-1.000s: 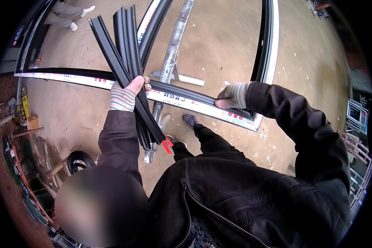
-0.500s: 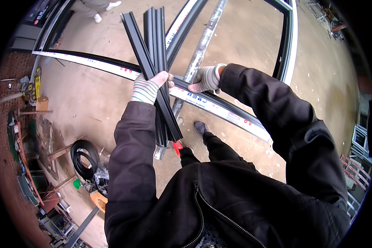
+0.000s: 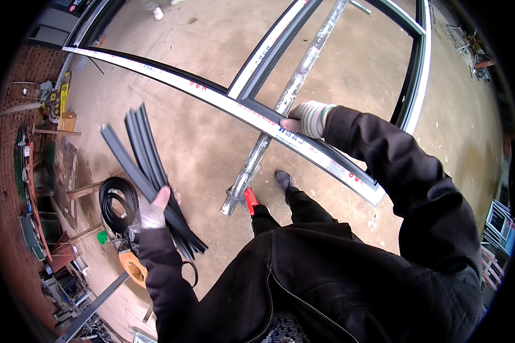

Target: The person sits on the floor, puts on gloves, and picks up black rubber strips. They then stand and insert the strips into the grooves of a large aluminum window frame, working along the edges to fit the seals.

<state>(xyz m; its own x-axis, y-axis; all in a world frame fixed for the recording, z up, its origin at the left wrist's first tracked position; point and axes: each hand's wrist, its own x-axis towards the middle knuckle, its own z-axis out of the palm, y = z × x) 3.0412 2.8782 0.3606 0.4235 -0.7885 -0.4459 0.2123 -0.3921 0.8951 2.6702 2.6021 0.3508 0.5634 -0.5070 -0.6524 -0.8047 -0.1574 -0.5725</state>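
Here we are with our hands well apart, and the left hand [image 3: 154,212] is closed around a fanned bundle of dark strips [image 3: 146,150], thumb across the front, their longer ends rising beyond the fist and the shorter ends sticking out on its near side. Over to the right hand [image 3: 307,118], on the dark inner edge of the white-faced frame [image 3: 212,92], thumb out, fingers curled; whether it grips or only presses, we cannot tell. Pressing looks like the step in hand, and to do it well we'd want firm, even thumb pressure right along that edge, rather than one hard shove. Just beyond the right hand, and again on its near side, we see the metal bar [image 3: 250,167] crossing beneath the frame, so backing looks best close to it; farther out, the frame could flex. Meanwhile the left hand does well to hold its strips clear, gathered tight, because loosely splayed ends could swing and catch. Watch the black coil [image 3: 105,203] just left of that fist: a wide sweep might snag there. And between our hands, on the near side, the red tool [image 3: 250,201] sits by the metal bar's end, so we mind our sleeves.
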